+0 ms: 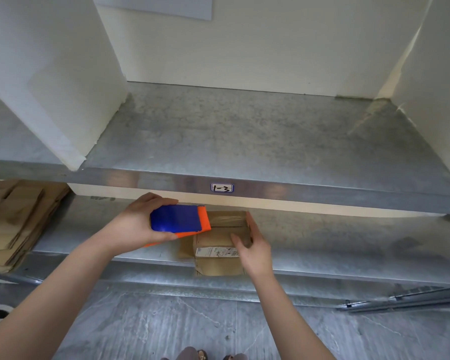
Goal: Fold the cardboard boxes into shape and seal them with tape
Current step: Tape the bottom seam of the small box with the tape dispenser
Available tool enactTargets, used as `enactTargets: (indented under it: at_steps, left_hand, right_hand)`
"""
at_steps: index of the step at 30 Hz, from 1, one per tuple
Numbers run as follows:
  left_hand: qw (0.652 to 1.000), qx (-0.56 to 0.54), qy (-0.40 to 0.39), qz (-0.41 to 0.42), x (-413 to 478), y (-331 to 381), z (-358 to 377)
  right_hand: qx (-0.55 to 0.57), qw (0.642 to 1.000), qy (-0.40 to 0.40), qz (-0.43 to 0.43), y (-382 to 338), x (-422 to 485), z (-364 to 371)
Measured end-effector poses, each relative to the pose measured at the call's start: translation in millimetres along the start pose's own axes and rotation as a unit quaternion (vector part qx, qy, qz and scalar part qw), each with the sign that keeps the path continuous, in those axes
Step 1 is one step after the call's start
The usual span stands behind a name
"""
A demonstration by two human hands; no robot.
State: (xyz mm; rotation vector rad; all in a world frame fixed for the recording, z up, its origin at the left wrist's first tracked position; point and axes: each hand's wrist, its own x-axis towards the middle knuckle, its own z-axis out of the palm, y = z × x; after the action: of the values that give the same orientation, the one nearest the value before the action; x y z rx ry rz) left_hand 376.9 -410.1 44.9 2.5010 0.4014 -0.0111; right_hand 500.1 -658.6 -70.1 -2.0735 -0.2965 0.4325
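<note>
A small brown cardboard box (216,239) sits on the lower metal shelf (322,245), its front hanging over the shelf's edge. Clear tape runs across its top and a white label is stuck near the front. My right hand (252,246) rests against the box's right side, thumb on the top. My left hand (138,224) grips a blue and orange tape dispenser (179,220), held at the box's upper left corner, touching the taped top.
A stack of flat, unfolded cardboard boxes (16,222) lies at the left end of the lower shelf. The upper shelf (244,141) bears a label reading 1-3 and white partition walls (52,74). Grey floor lies below; metal rails (405,298) at lower right.
</note>
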Motion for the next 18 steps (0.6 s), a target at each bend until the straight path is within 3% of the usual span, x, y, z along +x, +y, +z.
enactTargets:
  at_steps: [8,18]
  left_hand:
    - [0.998,-0.044,0.012,-0.039,-10.2,-19.3,7.6]
    - [0.996,-0.075,-0.042,-0.027,-3.0,-22.3,-23.4]
  right_hand:
    - [-0.059,0.993,-0.095,-0.033,2.3,11.9,-18.6]
    - [-0.014,0.996,-0.086,0.012,-5.8,10.0,-9.3]
